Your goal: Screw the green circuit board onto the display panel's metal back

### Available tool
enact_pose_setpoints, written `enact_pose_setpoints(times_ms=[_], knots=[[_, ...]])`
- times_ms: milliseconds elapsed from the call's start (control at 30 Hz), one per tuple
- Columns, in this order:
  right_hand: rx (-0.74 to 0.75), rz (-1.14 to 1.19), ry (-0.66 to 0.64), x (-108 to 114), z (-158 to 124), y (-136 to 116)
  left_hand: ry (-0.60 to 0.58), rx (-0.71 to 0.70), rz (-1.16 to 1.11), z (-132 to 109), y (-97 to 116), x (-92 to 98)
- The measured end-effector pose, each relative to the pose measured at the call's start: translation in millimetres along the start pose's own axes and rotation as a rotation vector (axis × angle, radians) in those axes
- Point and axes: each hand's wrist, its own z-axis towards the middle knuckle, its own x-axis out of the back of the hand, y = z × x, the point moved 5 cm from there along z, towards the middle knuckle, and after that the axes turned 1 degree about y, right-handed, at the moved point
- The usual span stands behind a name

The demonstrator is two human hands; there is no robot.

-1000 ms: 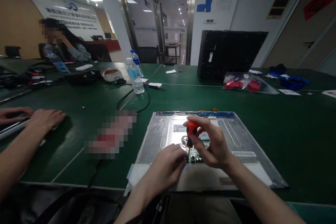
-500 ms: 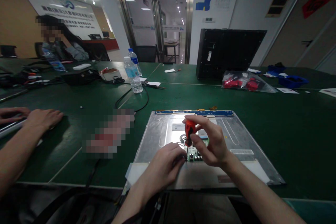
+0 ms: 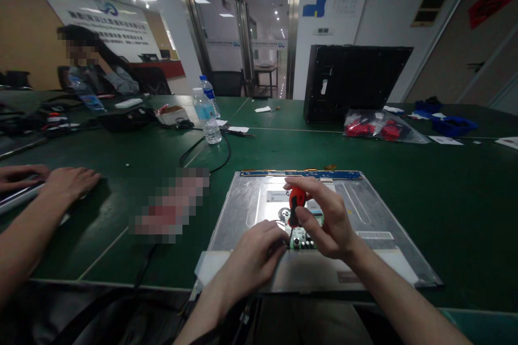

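A flat metal-backed display panel [image 3: 238,210] lies on the green table in front of me, a blue circuit strip [image 3: 343,174] along its far edge. Near its middle sits a small green circuit board [image 3: 304,241]. My right hand [image 3: 327,215] grips a red and black screwdriver [image 3: 297,206], its shaft pointing down at the board's left side. Close to the screwdriver tip, my left hand [image 3: 254,256] rests on the panel with its fingers curled at the board's edge. Whatever those fingertips pinch is hidden.
At the left, another person's hand [image 3: 70,186] lies on the table. Water bottles [image 3: 207,118] stand further back. A black monitor housing [image 3: 356,83] rises at the far side, with a plastic bag of red parts [image 3: 380,128] before it. A pixelated patch [image 3: 172,207] covers something left of the panel.
The screwdriver handle has tipped slightly to the right, so the shaft leans a little more. Both hands stay in nearly the same place.
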Motion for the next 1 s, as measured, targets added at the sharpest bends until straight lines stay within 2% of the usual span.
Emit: enact_pose_setpoints(times_ms=[100, 333, 533, 667, 833, 900, 1000], knots=[[-0.01, 0.03, -0.015, -0.5, -0.3, -1.0, -0.009, 0.011, 0.012, 0.6, -0.1, 0.3], [0.067, -0.097, 0.09, -0.1, 0.8, -1.7, -0.023, 0.014, -0.012, 0.1, -1.2, -0.8], [0.012, -0.035, 0.012, 0.5, 1.9, -1.8, -0.02, 0.015, -0.011, -0.5, -2.2, -1.5], [-0.003, -0.047, 0.026, 0.8, 2.1, -0.5, -0.016, 0.018, 0.004, 0.7, -0.9, -0.3], [0.087, -0.172, 0.093, 2.9, 4.7, -0.5, -0.012, 0.01, -0.006, 0.3, -0.8, -0.6], [0.097, -0.225, 0.063, 4.6, 8.5, -1.7, -0.014, 0.019, -0.004, 0.0, -1.2, -0.9], [0.052, -0.353, -0.085, 6.2, 18.1, -4.0, -0.009, 0.033, 0.0, -0.1, -1.4, -0.6]])
